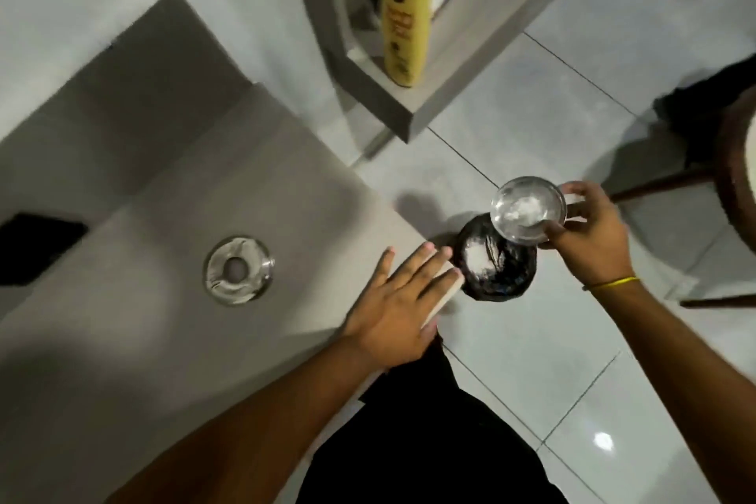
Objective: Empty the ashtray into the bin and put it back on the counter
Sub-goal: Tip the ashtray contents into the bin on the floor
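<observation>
The right hand [585, 241] has the ashtray bowl [527, 209] pinched by its rim, thumb on the near edge and fingers curled round the far side, and holds it out over the floor, above and just beside the small bin [495, 264] with its black liner. The bowl looks like shiny metal or glass, shallow and round, with a pale smear of ash inside; more pale ash shows down in the liner. I would judge it light and stiff, but smooth enough to slip, so that rim grip with fingers opposite the thumb seems the safe place to hold it, keeping skin away from the dusty inside. If it is glass, a drop onto the tiled floor [532, 360] could break it. The left hand [399, 299] is spread flat with fingers apart, holding nothing, at the edge of the counter [163, 176]. On the counter sits a shiny ring-shaped piece [239, 270], likely the ashtray's top, well apart from the bowl.
</observation>
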### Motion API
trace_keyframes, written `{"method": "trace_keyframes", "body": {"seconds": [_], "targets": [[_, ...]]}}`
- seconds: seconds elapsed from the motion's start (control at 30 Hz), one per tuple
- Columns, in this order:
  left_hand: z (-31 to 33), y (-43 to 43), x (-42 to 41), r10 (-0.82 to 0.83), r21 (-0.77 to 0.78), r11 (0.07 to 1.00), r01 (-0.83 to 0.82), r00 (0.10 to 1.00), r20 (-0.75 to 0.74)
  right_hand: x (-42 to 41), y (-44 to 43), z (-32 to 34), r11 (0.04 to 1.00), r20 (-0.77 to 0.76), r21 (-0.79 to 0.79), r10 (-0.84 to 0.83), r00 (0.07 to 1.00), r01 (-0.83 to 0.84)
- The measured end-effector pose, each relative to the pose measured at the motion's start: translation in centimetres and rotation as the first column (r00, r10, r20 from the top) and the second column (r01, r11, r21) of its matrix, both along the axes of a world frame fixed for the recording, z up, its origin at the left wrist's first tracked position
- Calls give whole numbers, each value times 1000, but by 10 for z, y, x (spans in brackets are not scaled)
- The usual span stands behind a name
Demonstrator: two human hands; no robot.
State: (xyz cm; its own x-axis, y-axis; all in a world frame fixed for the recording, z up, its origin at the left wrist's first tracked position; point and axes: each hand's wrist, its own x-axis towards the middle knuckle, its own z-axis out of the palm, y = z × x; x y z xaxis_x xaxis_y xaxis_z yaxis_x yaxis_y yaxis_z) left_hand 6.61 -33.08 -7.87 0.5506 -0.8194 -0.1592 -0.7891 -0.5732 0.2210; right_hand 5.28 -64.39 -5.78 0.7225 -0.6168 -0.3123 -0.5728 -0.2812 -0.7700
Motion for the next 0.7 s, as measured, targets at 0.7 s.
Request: {"method": "trace_keyframes", "body": {"seconds": [0.7], "targets": [[-28, 3, -5, -4, 17, 1000, 2, 991, 131, -27, -67, -314, 113, -719, -367, 596, 359, -923]]}}
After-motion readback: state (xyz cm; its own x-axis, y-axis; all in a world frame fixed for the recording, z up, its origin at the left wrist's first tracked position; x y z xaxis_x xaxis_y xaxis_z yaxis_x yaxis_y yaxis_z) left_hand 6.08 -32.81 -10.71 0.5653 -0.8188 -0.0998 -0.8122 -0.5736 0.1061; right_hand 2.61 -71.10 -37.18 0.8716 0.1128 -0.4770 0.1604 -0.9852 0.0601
